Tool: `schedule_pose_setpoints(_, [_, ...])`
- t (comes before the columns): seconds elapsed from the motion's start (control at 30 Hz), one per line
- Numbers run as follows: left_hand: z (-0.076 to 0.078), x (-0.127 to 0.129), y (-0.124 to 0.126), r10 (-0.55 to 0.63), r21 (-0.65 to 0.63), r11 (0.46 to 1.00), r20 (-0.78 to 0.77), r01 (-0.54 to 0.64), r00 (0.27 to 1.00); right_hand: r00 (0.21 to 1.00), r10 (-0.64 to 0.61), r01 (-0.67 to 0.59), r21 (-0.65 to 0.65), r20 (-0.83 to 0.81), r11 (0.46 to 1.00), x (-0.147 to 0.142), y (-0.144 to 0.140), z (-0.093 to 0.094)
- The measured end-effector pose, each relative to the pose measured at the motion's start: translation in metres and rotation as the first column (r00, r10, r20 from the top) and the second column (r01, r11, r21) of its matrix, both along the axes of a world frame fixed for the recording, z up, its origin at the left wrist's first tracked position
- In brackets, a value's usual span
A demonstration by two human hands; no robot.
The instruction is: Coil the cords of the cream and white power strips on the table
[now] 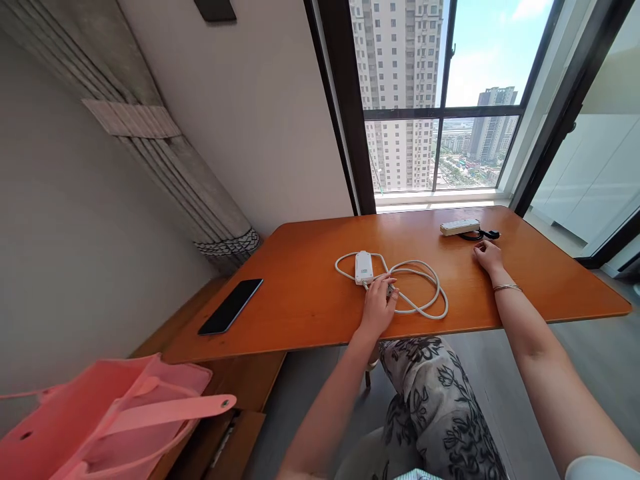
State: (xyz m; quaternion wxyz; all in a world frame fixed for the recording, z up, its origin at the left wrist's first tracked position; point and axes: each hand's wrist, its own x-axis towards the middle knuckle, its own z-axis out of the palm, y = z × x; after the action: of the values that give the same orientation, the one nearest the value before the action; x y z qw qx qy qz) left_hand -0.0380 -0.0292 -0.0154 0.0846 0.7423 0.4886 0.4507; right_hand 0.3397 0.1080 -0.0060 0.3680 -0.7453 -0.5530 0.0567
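A white rectangular block [363, 268], like a short extension socket, lies on the table with its white cable [443, 303] in loose loops beside it. My left hand [380, 308] is at the block's lower end, fingers curled round the cable near a small greyish part that they mostly hide. Farther right, a longer cream power strip [460, 227] lies by the window, with a black cord and plug [493, 235] bunched against it. Just below that plug rests my right hand [487, 256], loosely closed, with nothing visible in its fingers.
The orange-brown wooden table [300, 280] ends at a front edge above my lap. A dark-screened phone [231, 307] lies at its left. A pink bag [125, 413] with straps stands at lower left. Behind the table are a window [440, 113] and gathered curtain [170, 167].
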Motion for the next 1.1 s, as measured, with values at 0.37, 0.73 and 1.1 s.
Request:
schedule_pose_setpoints(0.37, [0.001,-0.001,-0.002,-0.042,-0.031,0.999,-0.037,0.041,0.998,1.0,0.012,-0.011,-0.034,0.011,0.999,-0.006,-0.012,0.002])
schedule_pose_setpoints(0.73, [0.017,-0.001,-0.019,-0.194,0.035,0.981,0.077,0.192,0.978,0.998,0.058,-0.059,-0.02,-0.036,0.998,-0.011,-0.02,0.006])
schedule_pose_setpoints(1.1, [0.017,0.001,-0.023,-0.368,0.067,0.929,0.055,0.364,0.928,0.865,0.491,-0.466,0.201,-0.1,0.862,-0.079,-0.039,0.01])
